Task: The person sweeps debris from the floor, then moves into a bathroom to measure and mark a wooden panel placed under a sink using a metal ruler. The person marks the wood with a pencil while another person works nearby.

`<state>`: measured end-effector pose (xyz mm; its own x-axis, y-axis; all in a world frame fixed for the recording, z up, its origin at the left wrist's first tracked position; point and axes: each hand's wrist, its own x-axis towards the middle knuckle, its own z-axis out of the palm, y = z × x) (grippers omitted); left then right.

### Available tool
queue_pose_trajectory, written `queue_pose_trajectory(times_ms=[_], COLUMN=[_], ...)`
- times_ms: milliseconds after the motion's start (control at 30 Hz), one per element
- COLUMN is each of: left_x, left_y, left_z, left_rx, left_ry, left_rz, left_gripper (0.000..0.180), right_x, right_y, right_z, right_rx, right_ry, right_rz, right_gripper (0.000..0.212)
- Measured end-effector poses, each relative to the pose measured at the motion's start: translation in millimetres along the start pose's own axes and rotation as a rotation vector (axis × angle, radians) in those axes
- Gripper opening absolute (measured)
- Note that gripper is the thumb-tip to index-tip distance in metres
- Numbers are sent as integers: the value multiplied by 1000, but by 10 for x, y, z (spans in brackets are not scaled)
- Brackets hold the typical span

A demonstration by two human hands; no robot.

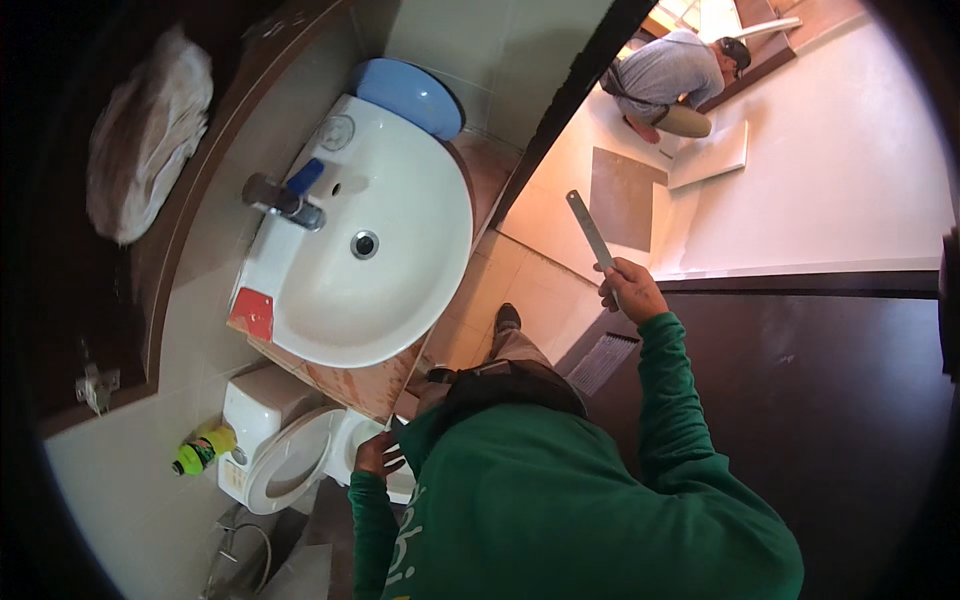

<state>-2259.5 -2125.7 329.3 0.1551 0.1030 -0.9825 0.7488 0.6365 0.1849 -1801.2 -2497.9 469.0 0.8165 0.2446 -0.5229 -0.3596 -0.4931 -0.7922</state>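
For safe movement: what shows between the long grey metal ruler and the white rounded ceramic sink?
In the head view, from sink to ruler: brown counter edge, dark door frame, then beige floor.

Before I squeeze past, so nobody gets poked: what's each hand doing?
Left hand: partly open, nothing visibly held.
Right hand: closed on a long, flat, grey metal strip.

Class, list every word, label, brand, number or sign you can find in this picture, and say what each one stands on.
Green top: pale lettering, partly legible; wording not copied here.
Yellow-green bottle: label print, too small to read.
Metal strip in the right hand: any markings are too fine to read.
I can make out no other text.
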Motion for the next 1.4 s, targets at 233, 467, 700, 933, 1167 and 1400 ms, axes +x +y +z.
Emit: queue_pose_trajectory(times_ms=[233, 467, 700, 933, 1167, 1400], left_x=[-53, 165, 1, 137, 368, 429], left_y=[83, -297, -180, -231, -253, -225], left_z=[361, 589, 1232, 1449, 1448, 1503], left_rx=[-330, -671, -1220, -1361, -1306, -1444], left_ry=[142, 163, 310, 380, 206, -139], left_rz=[50, 375, 448, 519, 426, 443], left_gripper=[69, 49, 51, 28, 28, 50], right_x=[352, 681, 814, 306, -223, -943], right_y=[605, 525, -150, -925, -1096, -1528], right_z=[-188, -342, -367, 339, 1138, 2005], right_rx=[-263, -374, -511, -783, -991, -1230], right_ry=[33, -95, -532, -680, -885, -1042], right_rz=[-72, -174, -315, -277, -570, -533], right_gripper=[43, 43, 33, 27, 48, 53])
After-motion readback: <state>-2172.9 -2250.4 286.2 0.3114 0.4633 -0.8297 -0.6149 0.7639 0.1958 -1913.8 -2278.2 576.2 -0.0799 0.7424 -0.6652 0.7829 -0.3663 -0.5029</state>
